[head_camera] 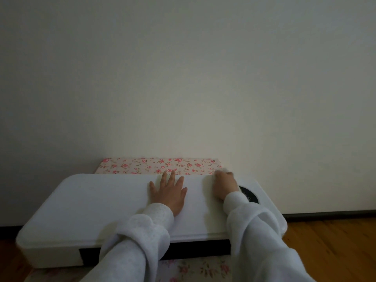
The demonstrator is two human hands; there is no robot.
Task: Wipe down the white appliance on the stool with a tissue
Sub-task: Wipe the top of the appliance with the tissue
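Observation:
A wide, flat white appliance [97,204] lies across a stool covered in pink floral fabric [146,165]. My left hand [168,192] rests flat on its top near the middle, fingers spread, holding nothing. My right hand [224,185] is closed near the appliance's far edge on the right, and a bit of white tissue [223,170] shows just past its fingers. A round black control panel [251,195] sits on the top beside my right wrist, partly hidden by the sleeve. Both arms wear pale sleeves.
A plain pale wall [183,78] stands directly behind the stool. A dark baseboard [329,215] runs along it above a wooden floor [335,251] at the right. The appliance's front shows a dark slot [193,250]. More floral fabric [193,269] shows below it.

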